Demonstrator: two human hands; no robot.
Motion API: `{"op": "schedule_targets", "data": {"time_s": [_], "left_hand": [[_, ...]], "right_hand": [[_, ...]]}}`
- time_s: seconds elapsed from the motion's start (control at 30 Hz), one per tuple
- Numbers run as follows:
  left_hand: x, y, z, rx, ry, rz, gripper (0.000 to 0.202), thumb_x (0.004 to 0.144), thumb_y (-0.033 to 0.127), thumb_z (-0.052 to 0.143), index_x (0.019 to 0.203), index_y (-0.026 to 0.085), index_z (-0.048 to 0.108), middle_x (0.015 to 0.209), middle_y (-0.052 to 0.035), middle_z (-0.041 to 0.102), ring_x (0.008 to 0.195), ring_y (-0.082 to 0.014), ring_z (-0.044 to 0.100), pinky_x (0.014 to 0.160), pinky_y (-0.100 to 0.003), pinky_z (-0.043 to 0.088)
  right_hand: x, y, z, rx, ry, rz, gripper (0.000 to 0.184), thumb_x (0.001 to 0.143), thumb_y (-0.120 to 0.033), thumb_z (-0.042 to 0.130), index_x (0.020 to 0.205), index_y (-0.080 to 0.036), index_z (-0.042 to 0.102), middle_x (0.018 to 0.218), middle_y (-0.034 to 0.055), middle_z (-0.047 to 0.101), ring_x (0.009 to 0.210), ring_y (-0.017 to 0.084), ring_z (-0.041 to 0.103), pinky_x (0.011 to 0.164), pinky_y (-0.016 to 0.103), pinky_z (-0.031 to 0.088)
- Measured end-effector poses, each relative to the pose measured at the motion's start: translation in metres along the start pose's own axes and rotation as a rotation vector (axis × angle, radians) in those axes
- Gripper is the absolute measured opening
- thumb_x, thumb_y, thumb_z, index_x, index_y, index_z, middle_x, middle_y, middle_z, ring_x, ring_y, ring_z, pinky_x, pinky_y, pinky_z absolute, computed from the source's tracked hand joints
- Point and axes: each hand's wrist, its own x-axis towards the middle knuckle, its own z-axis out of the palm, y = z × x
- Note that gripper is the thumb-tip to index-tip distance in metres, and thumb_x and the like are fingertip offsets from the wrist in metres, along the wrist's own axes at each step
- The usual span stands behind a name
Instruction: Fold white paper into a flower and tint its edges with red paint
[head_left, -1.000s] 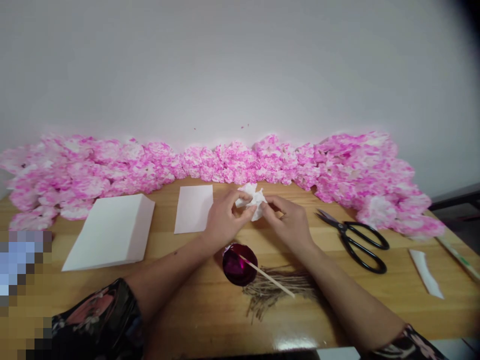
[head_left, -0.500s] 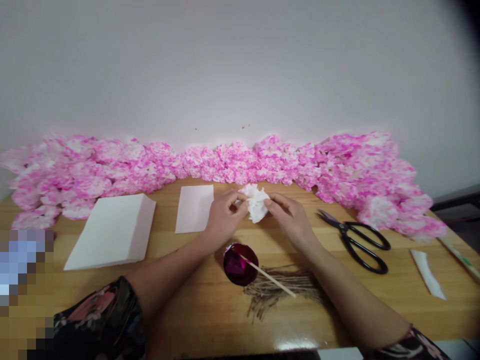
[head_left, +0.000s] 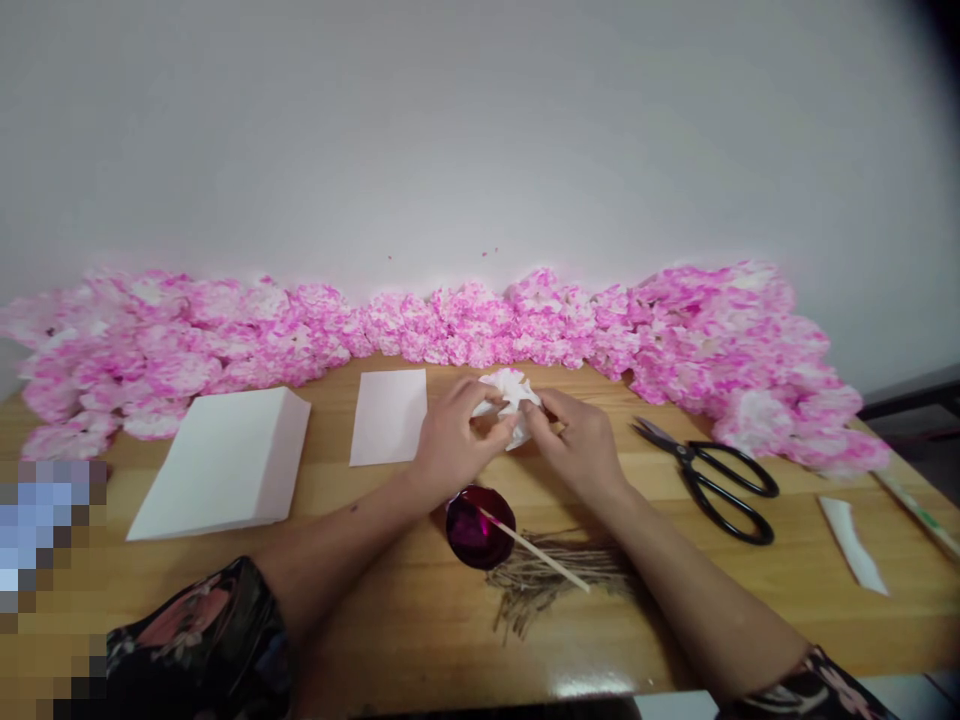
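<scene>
Between my two hands, at the middle of the table, is a white tissue-paper flower (head_left: 513, 384) with ruffled edges. My left hand (head_left: 459, 432) pinches it from the left with thumb and fingers. From the right, my right hand (head_left: 576, 440) grips it with fingertips, and those fingers cover part of its lower side. Nearer to me stands a round pot of dark magenta liquid (head_left: 477, 530), a thin wooden stick (head_left: 551, 560) leaning out of it. Beside the pot lies a bundle of thin brown wires or twigs (head_left: 540, 585), partly hidden by my right forearm.
Pink-and-white paper flowers (head_left: 472, 320) line the wall side of the table. On the left lie a thick stack of white paper (head_left: 217, 460) and a smaller white sheet (head_left: 388, 415). Black-handled scissors (head_left: 694, 470) and a folded white strip (head_left: 853, 545) are to the right.
My hands have drawn closer together over the white paper flower, and my right fingers now reach in over its middle. The flower's ruffles have shifted; the other things stay put.
</scene>
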Motion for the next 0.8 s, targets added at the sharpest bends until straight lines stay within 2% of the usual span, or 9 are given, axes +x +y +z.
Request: {"op": "schedule_targets", "data": {"time_s": [0.13,0.2,0.27,0.37,0.47,0.57,0.67,0.8], "left_hand": [[0.0003,0.0008,-0.0025,0.026,0.022,-0.006,0.005,0.084,0.022,0.058,0.084,0.019,0.062,0.091,-0.0033,0.063,0.087,-0.0174,0.058,0.078,-0.030,0.045],[0.0010,-0.0001,-0.0027,-0.033,0.021,-0.021,0.010,0.085,0.020,0.055,0.079,0.018,0.062,0.085,-0.0023,0.063,0.082,-0.0160,0.058,0.074,-0.029,0.044],[0.0018,-0.0016,-0.0018,-0.120,0.018,-0.082,0.012,0.085,0.021,0.055,0.077,0.018,0.063,0.080,-0.0012,0.064,0.076,-0.0145,0.057,0.069,-0.027,0.043],[0.0022,-0.0035,0.0003,-0.190,0.030,-0.185,0.013,0.084,0.024,0.056,0.075,0.018,0.063,0.073,0.0008,0.064,0.063,-0.0117,0.052,0.060,-0.025,0.040],[0.0015,-0.0039,0.0008,-0.113,0.057,-0.138,0.012,0.083,0.022,0.057,0.073,0.018,0.061,0.069,0.0016,0.060,0.060,-0.0109,0.048,0.058,-0.024,0.037],[0.0009,-0.0034,-0.0005,-0.006,0.072,-0.051,0.010,0.084,0.019,0.056,0.075,0.018,0.061,0.073,0.0008,0.059,0.065,-0.0118,0.051,0.061,-0.025,0.038],[0.0009,-0.0032,-0.0018,0.048,0.091,-0.035,0.009,0.084,0.020,0.055,0.077,0.018,0.061,0.075,0.0002,0.060,0.067,-0.0123,0.051,0.061,-0.025,0.038],[0.0011,-0.0034,-0.0026,-0.042,0.059,-0.058,0.014,0.089,0.025,0.051,0.084,0.019,0.063,0.083,-0.0021,0.064,0.076,-0.0142,0.056,0.063,-0.024,0.042]], "right_hand": [[-0.0012,-0.0014,0.0002,-0.101,-0.009,-0.121,0.025,0.090,-0.028,0.046,0.071,-0.019,0.059,0.064,0.0025,0.058,0.062,0.015,0.051,0.061,0.028,0.035],[-0.0007,-0.0010,0.0009,-0.068,-0.007,-0.089,0.028,0.090,-0.031,0.047,0.068,-0.019,0.058,0.062,0.0018,0.056,0.059,0.014,0.049,0.059,0.027,0.035],[0.0009,-0.0002,0.0016,0.064,-0.016,0.040,0.032,0.090,-0.036,0.047,0.065,-0.019,0.058,0.058,0.0004,0.054,0.055,0.013,0.048,0.056,0.026,0.037],[0.0041,0.0012,0.0016,0.422,-0.080,0.301,0.033,0.087,-0.045,0.052,0.070,-0.018,0.061,0.059,-0.0002,0.059,0.053,0.014,0.053,0.051,0.025,0.044],[0.0065,0.0007,-0.0019,0.635,-0.139,0.425,0.033,0.083,-0.049,0.057,0.079,-0.017,0.064,0.067,0.0015,0.064,0.055,0.016,0.059,0.049,0.027,0.050],[0.0068,-0.0022,-0.0062,0.555,-0.154,0.382,0.032,0.084,-0.048,0.055,0.083,-0.018,0.066,0.070,0.0020,0.065,0.054,0.015,0.059,0.048,0.026,0.049],[0.0062,-0.0049,-0.0059,0.469,-0.178,0.319,0.026,0.082,-0.040,0.058,0.092,-0.018,0.066,0.074,0.0024,0.067,0.059,0.015,0.060,0.050,0.025,0.049],[0.0069,-0.0039,-0.0008,0.515,-0.155,0.309,0.023,0.077,-0.033,0.061,0.093,-0.017,0.066,0.077,0.0015,0.067,0.059,0.013,0.057,0.054,0.025,0.048]]}}
